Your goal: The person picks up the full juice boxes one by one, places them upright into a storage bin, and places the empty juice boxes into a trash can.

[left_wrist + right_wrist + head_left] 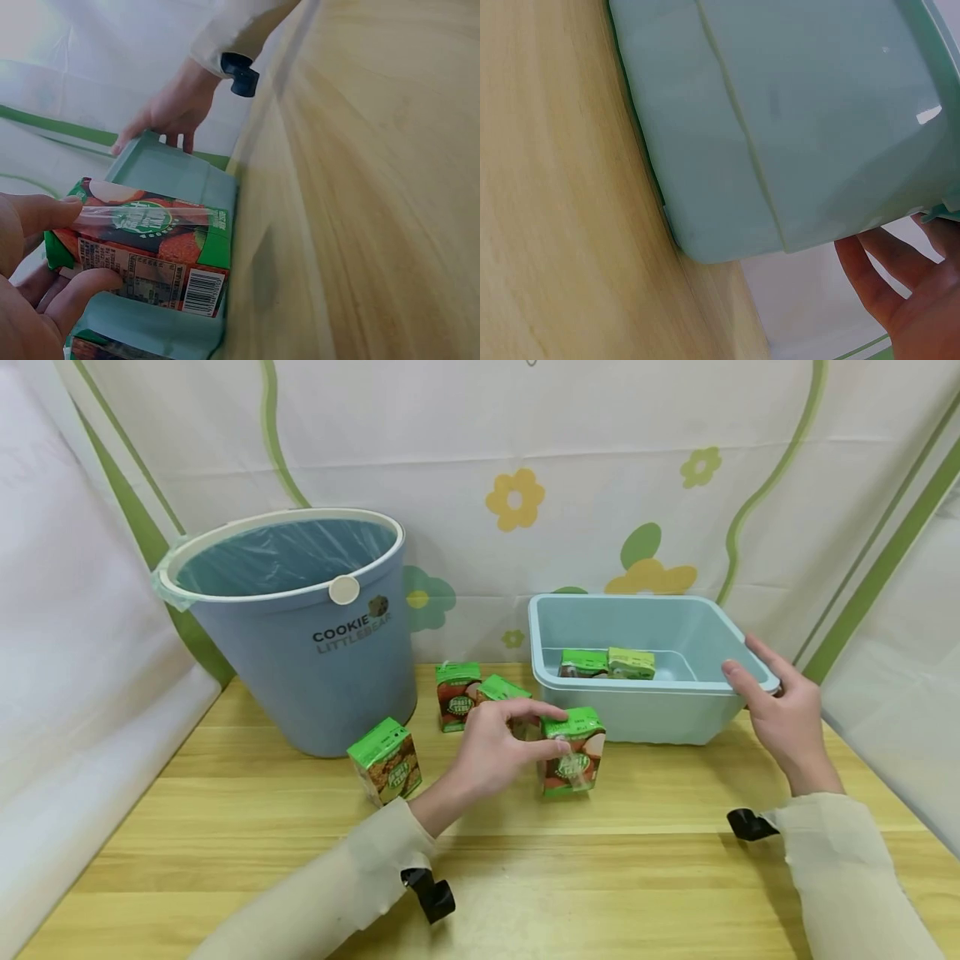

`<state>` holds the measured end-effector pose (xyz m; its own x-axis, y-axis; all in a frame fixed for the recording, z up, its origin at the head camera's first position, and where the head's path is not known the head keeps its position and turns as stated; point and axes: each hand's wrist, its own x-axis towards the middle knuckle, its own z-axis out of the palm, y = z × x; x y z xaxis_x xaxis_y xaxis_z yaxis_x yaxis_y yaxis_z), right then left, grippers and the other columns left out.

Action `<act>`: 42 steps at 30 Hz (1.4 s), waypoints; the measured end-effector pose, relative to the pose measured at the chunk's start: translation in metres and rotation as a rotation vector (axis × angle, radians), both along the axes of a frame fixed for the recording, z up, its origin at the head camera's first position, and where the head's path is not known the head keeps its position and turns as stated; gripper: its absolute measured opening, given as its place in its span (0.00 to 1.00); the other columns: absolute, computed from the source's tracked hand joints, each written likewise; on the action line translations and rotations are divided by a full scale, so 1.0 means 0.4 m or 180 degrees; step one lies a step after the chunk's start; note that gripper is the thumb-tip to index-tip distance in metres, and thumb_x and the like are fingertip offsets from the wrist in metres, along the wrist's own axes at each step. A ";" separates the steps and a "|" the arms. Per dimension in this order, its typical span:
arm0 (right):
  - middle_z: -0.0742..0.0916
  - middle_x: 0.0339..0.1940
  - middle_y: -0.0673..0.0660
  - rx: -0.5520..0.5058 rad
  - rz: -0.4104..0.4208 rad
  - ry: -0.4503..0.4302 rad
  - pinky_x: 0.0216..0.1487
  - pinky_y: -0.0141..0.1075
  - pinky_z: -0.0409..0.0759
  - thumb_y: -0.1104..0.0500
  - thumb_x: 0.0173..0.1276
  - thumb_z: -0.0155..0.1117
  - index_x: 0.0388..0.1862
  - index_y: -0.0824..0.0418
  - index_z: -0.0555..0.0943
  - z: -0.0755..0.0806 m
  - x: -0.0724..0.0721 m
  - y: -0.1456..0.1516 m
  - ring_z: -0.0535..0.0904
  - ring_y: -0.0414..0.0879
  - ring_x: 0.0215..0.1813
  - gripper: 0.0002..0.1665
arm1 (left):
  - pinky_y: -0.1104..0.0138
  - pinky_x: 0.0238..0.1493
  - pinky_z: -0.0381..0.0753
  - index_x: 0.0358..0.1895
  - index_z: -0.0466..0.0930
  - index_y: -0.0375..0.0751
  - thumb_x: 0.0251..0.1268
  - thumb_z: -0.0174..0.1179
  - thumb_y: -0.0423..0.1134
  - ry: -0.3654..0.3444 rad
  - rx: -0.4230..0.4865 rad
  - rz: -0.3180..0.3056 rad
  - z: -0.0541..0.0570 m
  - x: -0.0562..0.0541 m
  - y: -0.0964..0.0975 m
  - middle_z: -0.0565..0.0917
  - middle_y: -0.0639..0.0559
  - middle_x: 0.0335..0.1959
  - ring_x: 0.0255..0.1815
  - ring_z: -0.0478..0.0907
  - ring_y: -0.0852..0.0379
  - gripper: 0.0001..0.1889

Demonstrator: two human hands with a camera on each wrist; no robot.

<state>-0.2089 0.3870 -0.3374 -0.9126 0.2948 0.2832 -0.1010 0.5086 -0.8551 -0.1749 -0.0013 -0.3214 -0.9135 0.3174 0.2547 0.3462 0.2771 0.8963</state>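
My left hand [495,747] pinches a juice box [573,756] with a green top and red fruit print, in front of the light-blue plastic basin [637,714]. In the left wrist view, the thumb and fingers of that hand lie on the sides of the box. Whether its base touches the table cannot be told. My right hand [787,718] grips the basin's right rim, thumb over the edge and fingers against the outer wall [780,135]. Inside the basin lie a green-and-brown box [583,663] and a pale green box [632,663].
A blue bucket [345,685] with a clear liner stands at the back left. More juice boxes stand on the wooden table [600,877]: one in front of the bucket [386,762], one behind my left hand [458,697], another partly hidden by it [504,687]. Patterned cloth [450,460] hangs behind.
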 end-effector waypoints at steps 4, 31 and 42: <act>0.77 0.49 0.33 -0.0008 0.0025 0.0010 0.29 0.24 0.71 0.44 0.78 0.65 0.85 0.44 0.66 0.000 0.001 0.003 0.71 0.31 0.32 0.40 | 0.66 0.38 0.76 0.48 0.94 0.59 0.57 0.81 0.42 -0.0009 -0.0010 0.0047 0.024 0.001 -0.001 0.90 0.60 0.46 0.46 0.79 0.52 0.15; 0.75 0.31 0.41 0.0069 0.0009 0.0034 0.25 0.29 0.68 0.42 0.78 0.65 0.85 0.45 0.66 0.001 -0.004 -0.009 0.67 0.35 0.21 0.40 | 0.52 0.46 0.92 0.53 0.91 0.47 0.62 0.78 0.35 -0.0175 0.0594 -0.0058 0.214 -0.061 -0.057 0.90 0.46 0.44 0.46 0.89 0.47 0.16; 0.76 0.33 0.42 0.0051 0.0036 0.0060 0.25 0.28 0.69 0.43 0.78 0.65 0.85 0.45 0.66 -0.002 -0.004 -0.005 0.68 0.34 0.22 0.40 | 0.57 0.45 0.92 0.54 0.92 0.48 0.62 0.78 0.37 -0.0183 0.0749 0.0029 0.255 -0.095 -0.066 0.90 0.47 0.44 0.46 0.88 0.51 0.17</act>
<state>-0.2104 0.3850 -0.3384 -0.9103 0.2799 0.3049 -0.1227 0.5211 -0.8446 -0.2129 -0.0277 -0.2194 -0.9311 0.2471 0.2682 0.2912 0.0611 0.9547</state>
